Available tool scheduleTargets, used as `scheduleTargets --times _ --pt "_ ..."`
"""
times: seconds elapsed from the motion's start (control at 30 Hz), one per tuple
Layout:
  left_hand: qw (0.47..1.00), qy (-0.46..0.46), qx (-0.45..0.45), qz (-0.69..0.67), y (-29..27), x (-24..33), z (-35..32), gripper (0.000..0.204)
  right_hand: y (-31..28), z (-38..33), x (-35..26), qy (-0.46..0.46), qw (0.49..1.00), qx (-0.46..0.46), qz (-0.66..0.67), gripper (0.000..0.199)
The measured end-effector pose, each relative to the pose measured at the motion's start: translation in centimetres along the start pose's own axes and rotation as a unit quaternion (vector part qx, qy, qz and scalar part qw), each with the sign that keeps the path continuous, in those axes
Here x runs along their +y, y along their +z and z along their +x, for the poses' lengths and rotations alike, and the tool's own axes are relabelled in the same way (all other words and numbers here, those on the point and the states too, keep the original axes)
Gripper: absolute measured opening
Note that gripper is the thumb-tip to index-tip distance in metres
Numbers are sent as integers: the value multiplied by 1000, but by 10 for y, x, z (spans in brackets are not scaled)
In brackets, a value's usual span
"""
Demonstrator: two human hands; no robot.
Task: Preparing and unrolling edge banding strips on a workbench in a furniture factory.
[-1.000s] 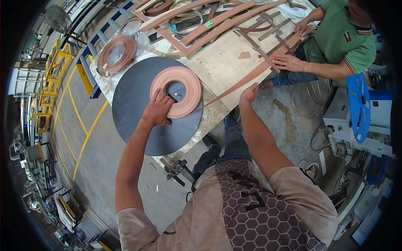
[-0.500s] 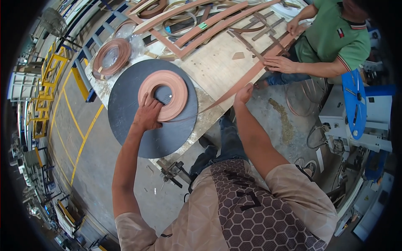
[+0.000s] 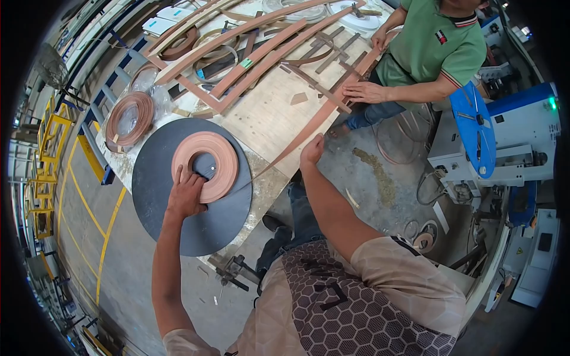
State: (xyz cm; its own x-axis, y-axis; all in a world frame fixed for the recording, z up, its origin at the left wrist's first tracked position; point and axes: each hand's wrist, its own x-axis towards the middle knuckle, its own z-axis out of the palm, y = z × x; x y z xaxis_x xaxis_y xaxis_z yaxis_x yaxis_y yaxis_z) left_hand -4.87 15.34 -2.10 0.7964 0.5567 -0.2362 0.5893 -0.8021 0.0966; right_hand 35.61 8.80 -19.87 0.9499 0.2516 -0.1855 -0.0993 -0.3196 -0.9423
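A pinkish-brown roll of edge banding [image 3: 222, 157] lies flat on a round dark grey disc [image 3: 155, 148]. My left hand [image 3: 187, 194] grips the roll's near-left side, fingers over the top and thumb by the outer edge. From the roll, a loose strip of banding [image 3: 303, 135] runs right, twisting on its way, along the table's near edge. My right hand [image 3: 312, 149] is closed at the strip's near edge; its fingertips are partly hidden. Farther along, a co-worker's hand [image 3: 365, 92] lies flat by the strip, and their other hand [image 3: 380, 39] is beyond it.
Curved wooden frame pieces [image 3: 249, 68] and dark narrow strips [image 3: 317, 89] lie across the plywood tabletop [image 3: 261, 113]. Another banding coil [image 3: 129, 118] sits left of the disc. A clamp [image 3: 236, 270] juts from the near table edge. A machine with a blue plate [image 3: 472, 130] stands right.
The whole view has shifted, so the table appears farther left and the roll lower. Both my hands keep their places on the roll and strip. The co-worker's hands remain by the strip.
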Motion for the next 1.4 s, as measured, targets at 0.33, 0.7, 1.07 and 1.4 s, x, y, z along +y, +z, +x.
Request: scheduleTargets --times 0.33,0.7,1.07,1.4 --pt "1000 -22 16 -10 4 -1 -2 84 0 2 -4 38 999 -8 -16 73" --pt "1000 -20 11 -19 0 1 1 83 0 4 0 5 1000 -6 1 70" --pt "999 -39 19 -23 -4 0 2 81 1 0 -4 3 1000 2 1 72" --pt "999 -44 11 -14 -1 1 0 82 3 -2 -3 9 999 45 -19 66"
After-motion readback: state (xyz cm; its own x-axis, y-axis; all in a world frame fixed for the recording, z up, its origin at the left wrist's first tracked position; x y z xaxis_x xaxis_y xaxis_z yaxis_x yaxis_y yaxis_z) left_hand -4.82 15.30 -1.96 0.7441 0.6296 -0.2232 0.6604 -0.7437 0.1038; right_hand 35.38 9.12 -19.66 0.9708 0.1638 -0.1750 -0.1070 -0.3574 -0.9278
